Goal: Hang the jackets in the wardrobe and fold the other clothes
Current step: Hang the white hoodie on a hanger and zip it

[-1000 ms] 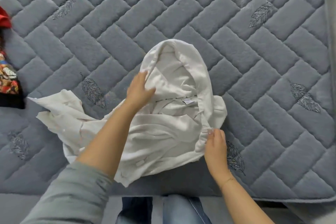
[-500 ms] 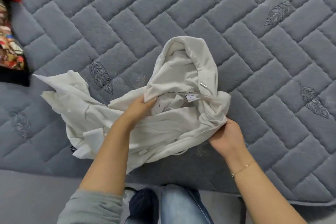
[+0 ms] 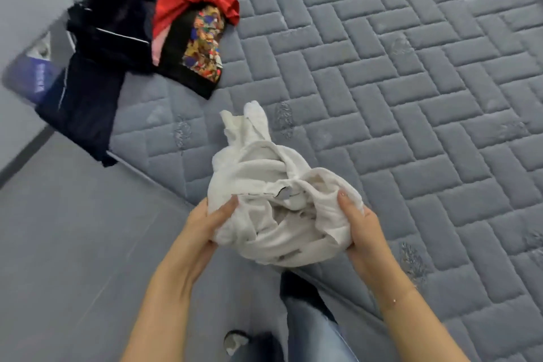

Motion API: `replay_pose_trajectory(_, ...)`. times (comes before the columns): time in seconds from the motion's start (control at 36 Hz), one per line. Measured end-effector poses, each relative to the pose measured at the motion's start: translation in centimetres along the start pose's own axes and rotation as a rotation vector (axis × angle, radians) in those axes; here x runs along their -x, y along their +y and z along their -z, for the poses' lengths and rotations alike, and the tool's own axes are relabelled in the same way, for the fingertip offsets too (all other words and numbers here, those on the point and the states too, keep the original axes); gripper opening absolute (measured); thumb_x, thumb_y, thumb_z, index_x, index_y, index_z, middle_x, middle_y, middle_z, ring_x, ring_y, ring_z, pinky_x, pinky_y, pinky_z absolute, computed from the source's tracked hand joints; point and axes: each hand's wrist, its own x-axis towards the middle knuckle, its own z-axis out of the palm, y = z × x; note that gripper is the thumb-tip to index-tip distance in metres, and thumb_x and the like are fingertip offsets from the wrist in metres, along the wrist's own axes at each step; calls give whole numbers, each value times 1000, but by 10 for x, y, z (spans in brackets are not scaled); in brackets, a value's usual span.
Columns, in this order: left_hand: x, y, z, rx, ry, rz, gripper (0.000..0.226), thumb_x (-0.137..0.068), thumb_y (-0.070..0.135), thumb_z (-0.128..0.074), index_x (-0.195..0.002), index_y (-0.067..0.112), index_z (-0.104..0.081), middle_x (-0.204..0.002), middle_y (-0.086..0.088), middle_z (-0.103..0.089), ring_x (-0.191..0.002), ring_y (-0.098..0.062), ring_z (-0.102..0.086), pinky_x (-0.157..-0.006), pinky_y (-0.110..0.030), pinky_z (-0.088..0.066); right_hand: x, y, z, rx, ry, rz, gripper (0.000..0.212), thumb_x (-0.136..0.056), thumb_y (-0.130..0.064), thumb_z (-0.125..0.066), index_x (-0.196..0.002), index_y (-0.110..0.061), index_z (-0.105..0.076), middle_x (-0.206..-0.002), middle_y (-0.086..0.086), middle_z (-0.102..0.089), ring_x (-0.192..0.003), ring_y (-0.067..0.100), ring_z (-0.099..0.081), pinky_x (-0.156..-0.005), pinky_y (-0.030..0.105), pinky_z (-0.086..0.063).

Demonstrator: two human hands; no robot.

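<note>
Fingers of your left hand [image 3: 210, 219] and right hand [image 3: 360, 225] are curled into opposite sides of the white hooded jacket [image 3: 279, 200], clamping it into a bunched bundle. You hold the bundle raised above the near edge of the grey quilted bed [image 3: 382, 73], one loose end trailing toward the mattress. Well apart, at the bed's far left corner, lies a pile of dark, red and patterned clothes [image 3: 164, 23].
</note>
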Motion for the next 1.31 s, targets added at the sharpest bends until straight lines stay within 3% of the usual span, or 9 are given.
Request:
replay_pose_trajectory(0.14,110,24,79,-74,120,-53,57,-65,10,-75,-120,8,-62,-113,-15,-71,-99,-28,-70,-67,-31,-57,65,12,-82,-7,-174,54,42,-94,-41,-54,-118,-9,-68,-106,13,-73,-95,24,-71,-68,28,-58)
replay_pose_trajectory(0.25,214,29,152,-16,435,-84,61,-58,6,-68,-119,1,-60,-104,-19,-72,-84,-27,-70,-61,-33,-55,106,14,-146,-28,-297,-2,32,-97,-34,-52,-113,-13,-70,-109,14,-72,-94,23,-70,-73,31,-58)
replay_pose_trajectory(0.44,383,-25,235,320,980,-90,35,-86,-3,-59,-121,0,-58,-80,-9,-70,-65,-22,-65,-57,-29,-50,167,8,-251,3,-601,-261,50,-96,-44,-50,-123,-4,-61,-116,13,-69,-95,27,-70,-76,32,-59)
replay_pose_trajectory(0.61,465,-85,236,311,1199,-58,24,-89,16,-69,-107,1,-69,-88,-13,-75,-72,-24,-71,-58,-25,-52,227,14,-352,131,-836,-415,49,-97,-49,-45,-125,-12,-60,-120,8,-67,-105,19,-67,-93,33,-53)
replay_pose_trajectory(0.78,508,-123,196,312,1284,-32,19,-96,20,-60,-113,18,-68,-107,-4,-74,-106,-25,-66,-102,-47,-47,278,34,-416,153,-1087,-581,49,-97,-43,-50,-74,-12,-81,-101,13,-74,-96,26,-72,-78,44,-59)
replay_pose_trajectory(0.94,559,-141,164,434,1575,-168,15,-91,22,-65,-104,24,-71,-97,0,-76,-91,-19,-71,-77,-32,-54,324,65,-462,319,-1270,-623,44,-93,-44,-55,-102,-6,-77,-114,16,-70,-108,30,-67,-99,48,-48)
replay_pose_trajectory(1.06,596,-160,156,485,1811,-181,10,-82,30,-72,-92,31,-69,-79,17,-74,-76,-11,-70,-58,-20,-49,369,91,-480,531,-1389,-540,51,-95,-48,-53,-90,-4,-79,-109,18,-72,-103,28,-69,-97,45,-48)
replay_pose_trajectory(1.19,640,-194,156,626,1930,-161,48,-67,37,-86,-110,24,-69,-100,0,-73,-94,-24,-68,-84,-45,-55,436,129,-497,897,-1467,-143,48,-93,-52,-55,-91,-5,-67,-93,12,-72,-84,23,-69,-82,37,-51)
replay_pose_trajectory(1.31,675,-225,161,688,1944,-215,53,-52,41,-85,-101,26,-70,-96,-1,-75,-85,-17,-71,-78,-37,-55,496,166,-499,1022,-1549,74,39,-97,-47,-50,-82,-11,-53,-71,9,-52,-64,21,-50,-56,25,-39)
